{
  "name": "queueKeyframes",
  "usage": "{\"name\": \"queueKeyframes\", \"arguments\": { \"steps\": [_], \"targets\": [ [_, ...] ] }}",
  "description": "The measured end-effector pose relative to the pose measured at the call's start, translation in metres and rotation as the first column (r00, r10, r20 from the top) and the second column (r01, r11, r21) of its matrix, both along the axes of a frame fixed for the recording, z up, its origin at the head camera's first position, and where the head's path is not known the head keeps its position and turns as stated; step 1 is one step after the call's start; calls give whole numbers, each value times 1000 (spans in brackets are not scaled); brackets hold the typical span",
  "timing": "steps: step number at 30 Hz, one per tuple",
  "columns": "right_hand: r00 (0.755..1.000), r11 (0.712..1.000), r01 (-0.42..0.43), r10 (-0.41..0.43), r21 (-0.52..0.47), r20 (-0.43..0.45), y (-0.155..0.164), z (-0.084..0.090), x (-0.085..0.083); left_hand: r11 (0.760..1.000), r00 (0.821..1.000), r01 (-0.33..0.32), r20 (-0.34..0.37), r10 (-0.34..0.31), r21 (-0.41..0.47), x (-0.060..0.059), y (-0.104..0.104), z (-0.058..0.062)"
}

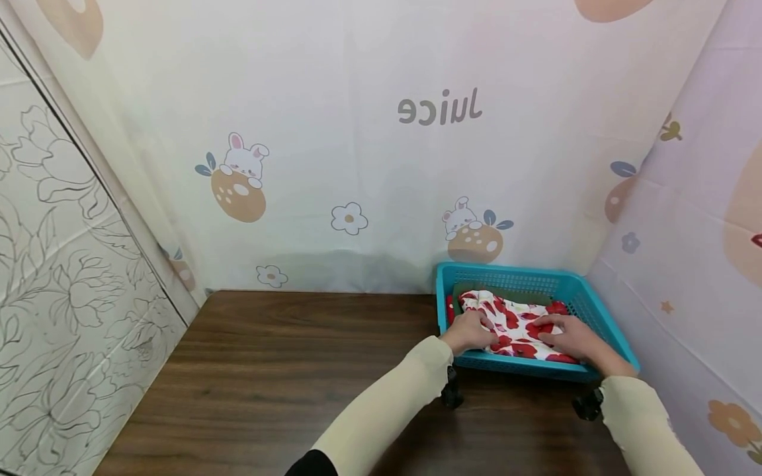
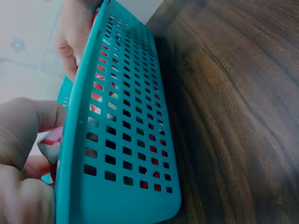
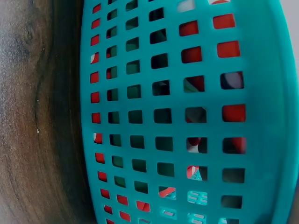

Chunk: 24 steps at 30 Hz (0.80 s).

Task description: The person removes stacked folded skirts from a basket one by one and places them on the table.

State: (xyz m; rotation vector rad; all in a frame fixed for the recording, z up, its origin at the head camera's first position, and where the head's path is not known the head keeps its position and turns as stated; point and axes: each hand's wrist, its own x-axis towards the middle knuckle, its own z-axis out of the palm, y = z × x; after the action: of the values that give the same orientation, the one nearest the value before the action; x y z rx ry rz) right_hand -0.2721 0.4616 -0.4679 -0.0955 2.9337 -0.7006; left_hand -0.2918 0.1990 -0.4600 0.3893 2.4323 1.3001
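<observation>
I note both forearms in cream sleeves reaching forward and to the right. My left hand (image 1: pixel 471 332) lies palm down, fingers curled; my right hand (image 1: pixel 570 337) lies flat beside it, fingers extended.

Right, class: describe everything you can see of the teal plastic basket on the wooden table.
The teal plastic basket is rectangular and shallow, its walls pierced by rows of small square holes. It sits upright at the back right corner of the dark wooden table, close to the printed curtain. Inside lies a folded white cloth with red flowers, with something dark green beneath it. The left hand and right hand reach over the near rim and rest on the cloth.
</observation>
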Motion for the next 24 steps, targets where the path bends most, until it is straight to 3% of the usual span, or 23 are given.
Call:
{"name": "queueKeyframes", "arguments": {
  "steps": [3,9,14,20,24],
  "targets": [
    [1000,1000,2,-2,-3,-3,0,0,0,1000,1000,-23,-14,23,1,-1,1,0],
    [1000,1000,-7,7,-13,-13,-2,-3,0,997,999,26,-28,-28,-76,-5,4,-2],
    [999,1000,-13,13,0,-50,-5,-9,-5,993,999,23,-29,-26,-114,-8,4,-4],
    [993,999,45,-43,18,-106,2,-15,-9,988,988,75,-125,-92,-134,-11,5,-6],
    [991,997,79,-78,7,-113,3,-16,-10,994,991,42,-124,-55,-105,-12,5,-7]
  ]
}}
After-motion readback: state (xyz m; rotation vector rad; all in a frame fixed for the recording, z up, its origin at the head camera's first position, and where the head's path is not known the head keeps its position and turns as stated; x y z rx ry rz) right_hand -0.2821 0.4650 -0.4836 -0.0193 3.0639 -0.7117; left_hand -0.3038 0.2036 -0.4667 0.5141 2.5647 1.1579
